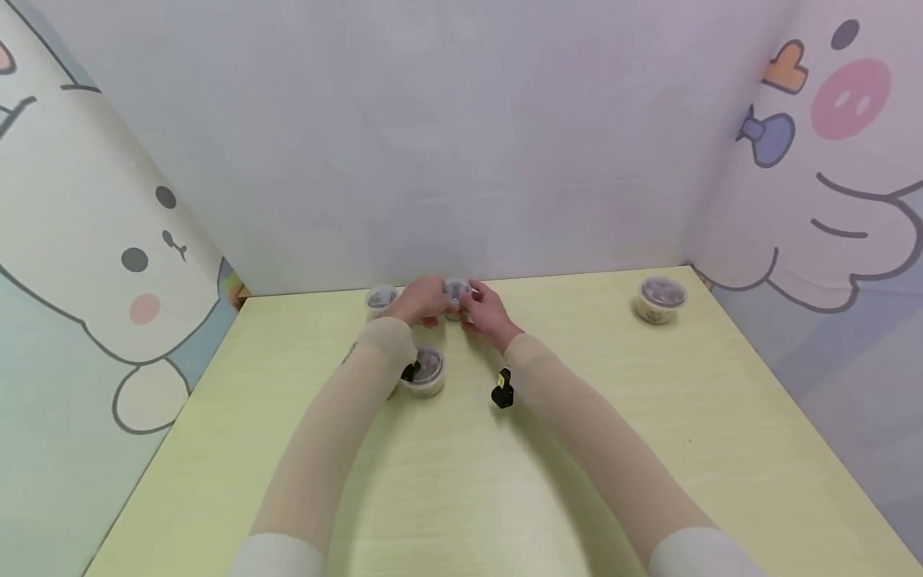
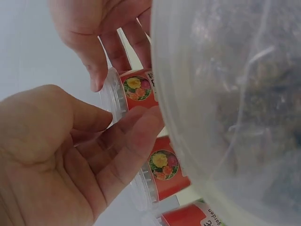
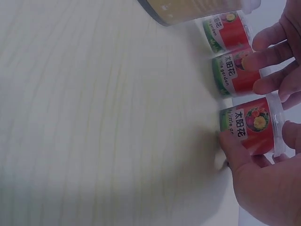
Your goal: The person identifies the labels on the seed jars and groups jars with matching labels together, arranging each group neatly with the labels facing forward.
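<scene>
My right hand [image 1: 490,312] holds a small lidded plastic cup [image 3: 254,125] with a red and green flower label, near the table's back edge. Its thumb lies at the clear lid and its fingers at the side. My left hand [image 1: 424,300] is just left of that cup, thumb and fingers extended and loosely bent. In the right wrist view its fingers overlap a second red-labelled cup [image 3: 227,75], beside the held one. Beyond stands a third such cup [image 3: 235,35]. All three lids face the same way. In the head view my left hand partly hides the row.
A round lidded tub [image 1: 427,373] stands below my left wrist, large and close in the left wrist view, with another partly hidden by the sleeve. A similar tub [image 1: 661,300] sits at the back right. A white wall panel [image 1: 461,160] rises behind the table [image 1: 461,497].
</scene>
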Demonstrator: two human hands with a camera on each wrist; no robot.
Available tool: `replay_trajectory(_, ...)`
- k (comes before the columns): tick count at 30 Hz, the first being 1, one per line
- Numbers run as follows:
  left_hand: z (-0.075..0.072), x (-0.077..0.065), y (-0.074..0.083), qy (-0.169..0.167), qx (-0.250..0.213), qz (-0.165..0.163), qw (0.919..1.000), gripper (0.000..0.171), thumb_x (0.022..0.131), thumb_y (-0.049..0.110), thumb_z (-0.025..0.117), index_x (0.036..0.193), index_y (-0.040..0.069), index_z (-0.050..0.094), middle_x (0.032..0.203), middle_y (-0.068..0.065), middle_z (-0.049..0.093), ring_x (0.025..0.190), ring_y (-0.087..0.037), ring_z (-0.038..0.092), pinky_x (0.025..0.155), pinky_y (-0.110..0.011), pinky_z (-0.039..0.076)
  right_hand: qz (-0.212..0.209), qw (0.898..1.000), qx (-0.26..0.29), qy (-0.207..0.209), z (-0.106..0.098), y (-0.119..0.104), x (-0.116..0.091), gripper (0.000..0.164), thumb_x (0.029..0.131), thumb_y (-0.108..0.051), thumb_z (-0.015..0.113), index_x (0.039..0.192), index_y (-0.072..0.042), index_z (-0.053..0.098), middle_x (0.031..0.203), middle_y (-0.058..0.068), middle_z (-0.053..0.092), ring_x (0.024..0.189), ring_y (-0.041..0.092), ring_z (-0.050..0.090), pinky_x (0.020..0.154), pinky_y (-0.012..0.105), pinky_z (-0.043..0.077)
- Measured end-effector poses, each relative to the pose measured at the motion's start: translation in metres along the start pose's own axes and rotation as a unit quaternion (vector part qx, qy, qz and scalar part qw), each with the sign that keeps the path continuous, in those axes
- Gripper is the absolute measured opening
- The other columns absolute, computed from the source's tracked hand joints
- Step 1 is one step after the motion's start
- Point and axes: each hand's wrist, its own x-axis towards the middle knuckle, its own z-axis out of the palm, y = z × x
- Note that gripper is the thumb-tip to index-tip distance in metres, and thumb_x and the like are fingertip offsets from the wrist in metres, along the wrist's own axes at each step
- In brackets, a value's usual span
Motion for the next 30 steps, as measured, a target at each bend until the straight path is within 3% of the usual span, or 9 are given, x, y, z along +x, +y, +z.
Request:
replay_trajectory(5, 0.000, -0.002, -0.001, 0.001, 0.007, 0.015, 0.9999, 0.016, 0.103, 0.016, 0.052, 0.101, 0.002, 0.060, 0.101, -0.015, 0.063, 0.070, -0.025, 0.069, 0.057, -0.029, 0.052, -0.017, 0.998, -0.054, 0.016, 0.002, 0.000, -0.002, 0.055, 0.109, -0.022, 0.050, 0.159, -0.011, 0.032, 0.156, 0.017, 0.040, 0.135, 0.033, 0.048, 0.101, 0.051, 0.049)
replay_trajectory(12, 0.003, 0.001, 0.000, 0.003, 0.007, -0.006, 1.0000, 0.017, 0.104, 0.015, 0.048, 0.096, 0.003, 0.057, 0.092, -0.012, 0.059, 0.064, -0.022, 0.064, 0.054, -0.028, 0.050, -0.028, 0.996, -0.087, 0.019, 0.004, 0.000, -0.006, 0.056, 0.109, -0.025, 0.048, 0.160, -0.012, 0.029, 0.156, 0.018, 0.040, 0.134, 0.033, 0.049, 0.100, 0.049, 0.051)
replay_trajectory(20, 0.009, 0.005, 0.006, 0.018, 0.033, -0.028, 0.9989, 0.023, 0.104, 0.018, 0.051, 0.104, 0.000, 0.065, 0.092, -0.015, 0.067, 0.065, -0.024, 0.066, 0.048, -0.027, 0.047, -0.034, 0.995, -0.093, -0.005, 0.000, 0.000, -0.008, 0.058, 0.110, -0.025, 0.046, 0.161, -0.010, 0.024, 0.158, 0.022, 0.036, 0.139, 0.034, 0.044, 0.100, 0.051, 0.049)
replay_trajectory(27, 0.007, 0.002, 0.008, 0.012, 0.026, -0.017, 0.9994, 0.022, 0.103, 0.013, 0.049, 0.103, -0.001, 0.066, 0.090, -0.015, 0.067, 0.063, -0.024, 0.064, 0.048, -0.027, 0.047, -0.051, 0.990, -0.131, -0.018, -0.010, 0.004, -0.009, 0.060, 0.110, -0.028, 0.048, 0.161, -0.007, 0.024, 0.158, 0.022, 0.035, 0.142, 0.033, 0.041, 0.098, 0.048, 0.052)
replay_trajectory(30, 0.003, -0.001, 0.008, 0.002, -0.008, -0.017, 0.9998, 0.025, 0.103, 0.015, 0.050, 0.119, -0.002, 0.062, 0.105, -0.019, 0.067, 0.066, -0.026, 0.064, 0.053, -0.030, 0.052, -0.061, 0.984, -0.165, -0.028, -0.019, 0.002, -0.010, 0.058, 0.109, -0.024, 0.049, 0.159, -0.006, 0.027, 0.155, 0.023, 0.040, 0.139, 0.034, 0.045, 0.095, 0.047, 0.054)
